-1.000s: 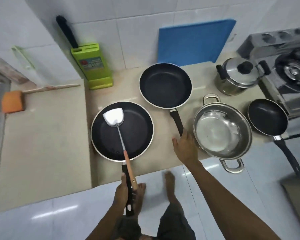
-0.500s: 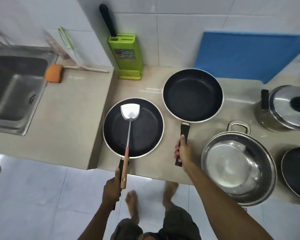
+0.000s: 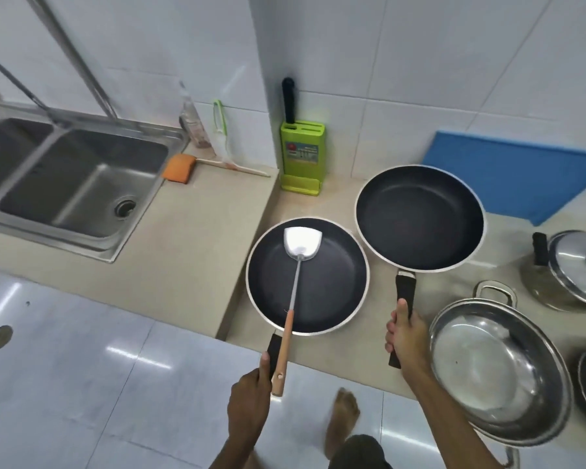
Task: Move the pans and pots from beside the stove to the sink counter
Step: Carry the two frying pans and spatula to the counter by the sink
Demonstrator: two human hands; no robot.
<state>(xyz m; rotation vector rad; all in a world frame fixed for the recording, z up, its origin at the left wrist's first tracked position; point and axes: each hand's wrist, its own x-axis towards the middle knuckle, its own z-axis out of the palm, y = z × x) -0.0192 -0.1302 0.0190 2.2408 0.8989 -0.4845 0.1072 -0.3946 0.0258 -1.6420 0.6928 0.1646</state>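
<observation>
Left hand [image 3: 249,397] grips the near pan [image 3: 307,275] handle, right hand [image 3: 408,338] the far pan [image 3: 419,216] handle; both round, dark, nonstick pans point handles toward the person.

- The raised sink counter [image 3: 170,252] between the sink [image 3: 82,187] and the step down to the lower counter is bare across its middle and front.
- At its back edge lie an orange sponge [image 3: 179,168] and a brush [image 3: 232,166], with a bottle [image 3: 193,125] against the wall.
- A green knife block [image 3: 302,157] stands by the step, at the wall.
- On the lower counter, two pans, the near pan [image 3: 307,275] and the far pan [image 3: 419,216], nearly touch; a steel pot [image 3: 498,370] crowds the right hand [image 3: 407,336].
- A lidded pot [image 3: 569,270] and blue board [image 3: 515,181] fill the far right.
- A spatula [image 3: 296,286] lies across the near pan.
</observation>
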